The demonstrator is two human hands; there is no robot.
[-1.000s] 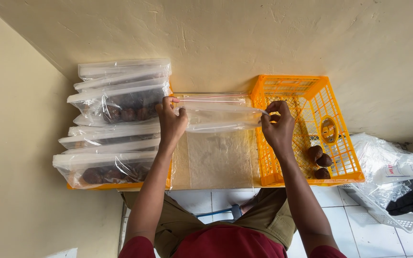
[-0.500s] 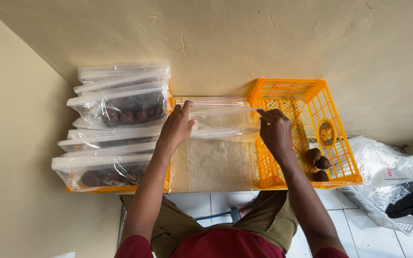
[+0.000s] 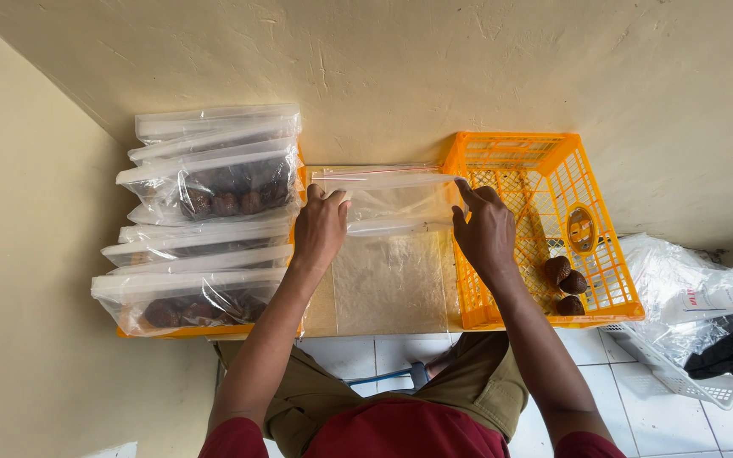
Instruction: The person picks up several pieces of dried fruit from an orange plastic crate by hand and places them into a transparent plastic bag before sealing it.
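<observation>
Here, left hand [image 3: 320, 227] and right hand [image 3: 485, 233] pinch the clear bag's [image 3: 392, 203] opposite edges.

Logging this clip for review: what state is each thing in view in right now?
Clear zip bag: empty, flat, held at both top corners.
Left hand: pinching the bag's left end.
Right hand: pinching the bag's right end.
Orange crate: nearly empty, three brown fruits left.
Stacked bags: filled with brown fruit, piled at left.
</observation>
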